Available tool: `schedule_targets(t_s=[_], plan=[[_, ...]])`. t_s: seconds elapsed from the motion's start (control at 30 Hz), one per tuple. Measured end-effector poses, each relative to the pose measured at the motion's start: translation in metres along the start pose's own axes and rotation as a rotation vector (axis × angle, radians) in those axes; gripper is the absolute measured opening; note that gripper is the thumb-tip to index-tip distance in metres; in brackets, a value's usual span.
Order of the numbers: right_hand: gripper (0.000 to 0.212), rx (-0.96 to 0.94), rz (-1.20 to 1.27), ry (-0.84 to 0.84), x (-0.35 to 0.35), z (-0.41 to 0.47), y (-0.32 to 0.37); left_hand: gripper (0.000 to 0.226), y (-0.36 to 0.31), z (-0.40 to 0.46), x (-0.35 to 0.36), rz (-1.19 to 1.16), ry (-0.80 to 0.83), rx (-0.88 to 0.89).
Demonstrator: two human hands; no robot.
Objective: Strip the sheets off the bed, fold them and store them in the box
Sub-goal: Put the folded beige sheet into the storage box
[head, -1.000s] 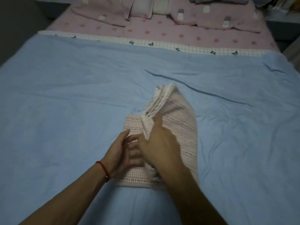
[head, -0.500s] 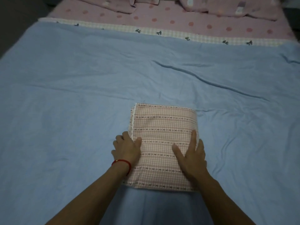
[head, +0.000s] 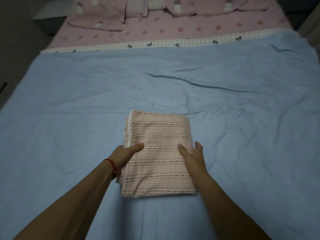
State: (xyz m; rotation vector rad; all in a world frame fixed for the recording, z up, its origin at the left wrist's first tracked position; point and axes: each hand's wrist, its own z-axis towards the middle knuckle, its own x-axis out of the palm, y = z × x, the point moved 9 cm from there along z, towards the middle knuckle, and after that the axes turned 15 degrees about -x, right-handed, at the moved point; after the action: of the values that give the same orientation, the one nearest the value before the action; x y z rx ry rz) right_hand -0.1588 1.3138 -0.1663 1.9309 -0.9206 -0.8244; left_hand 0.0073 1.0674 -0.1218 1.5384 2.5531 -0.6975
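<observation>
A folded pink gingham sheet (head: 160, 151), crossed by rows of small dark bows, lies as a flat rectangular stack on the blue sheet (head: 69, 104) that covers most of the bed. The left hand (head: 125, 154) grips the stack at its left edge, thumb on top of the fabric and fingers tucked out of sight under the layered white-trimmed edge; a red string bracelet (head: 110, 164) circles that wrist. The right hand (head: 192, 154) holds the right edge of the stack, thumb laid on the top face and fingers curling down over the side. Both forearms reach in from the bottom of the view. Beyond the blue sheet, a pale checked band with dark bows (head: 173, 44) runs across the bed, and past it lies a pink polka-dot sheet (head: 155, 30). Pink pillows (head: 103, 14) sit at the head of the bed. The blue sheet carries long creases to the right of the stack.
</observation>
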Motion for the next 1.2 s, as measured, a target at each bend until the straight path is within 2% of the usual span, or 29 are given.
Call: schedule_targets(t_s=[0.07, 0.13, 0.2, 0.27, 0.37, 0.5, 0.67, 0.77, 0.83, 1.1, 1.2], plan=[[0.089, 0.13, 0.228, 0.026, -0.019, -0.025, 0.004, 0.069, -0.007, -0.056, 0.009, 0.045, -0.025, 0.062], [0.086, 0.209, 0.387, 0.058, -0.024, -0.048, -0.001, 0.065, 0.005, -0.078, 0.013, 0.032, 0.028, 0.062], [0.106, 0.26, 0.492, 0.075, -0.06, -0.093, 0.012, 0.067, 0.01, -0.129, 0.032, 0.032, 0.136, 0.05], [0.116, 0.256, 0.562, 0.09, -0.085, -0.124, 0.015, 0.063, 0.013, -0.161, 0.046, 0.018, 0.198, 0.07], [0.106, 0.198, 0.691, 0.038, -0.144, -0.179, 0.04, 0.054, -0.006, -0.227, 0.082, 0.088, 0.301, 0.148], [0.087, 0.061, 0.703, -0.204, -0.212, -0.265, 0.052, 0.051, -0.024, -0.293, 0.137, 0.278, 0.453, 0.267], [0.095, -0.041, 0.752, -0.633, -0.255, -0.392, 0.031, 0.052, -0.012, -0.357, 0.216, 0.552, 0.632, 0.408], [0.059, -0.067, 0.851, -0.831, -0.258, -0.483, -0.002, 0.054, 0.027, -0.401, 0.269, 0.82, 0.764, 0.501], [0.049, -0.061, 0.922, -0.958, -0.252, -0.543, -0.032, 0.055, 0.066, -0.429, 0.302, 0.998, 0.84, 0.532], [0.053, -0.073, 1.157, -1.314, -0.226, -0.728, -0.147, 0.035, 0.244, -0.528, 0.409, 1.452, 1.013, 0.451], [0.059, -0.088, 1.281, -1.451, -0.213, -0.796, -0.203, 0.039, 0.333, -0.561, 0.455, 1.582, 1.041, 0.436]])
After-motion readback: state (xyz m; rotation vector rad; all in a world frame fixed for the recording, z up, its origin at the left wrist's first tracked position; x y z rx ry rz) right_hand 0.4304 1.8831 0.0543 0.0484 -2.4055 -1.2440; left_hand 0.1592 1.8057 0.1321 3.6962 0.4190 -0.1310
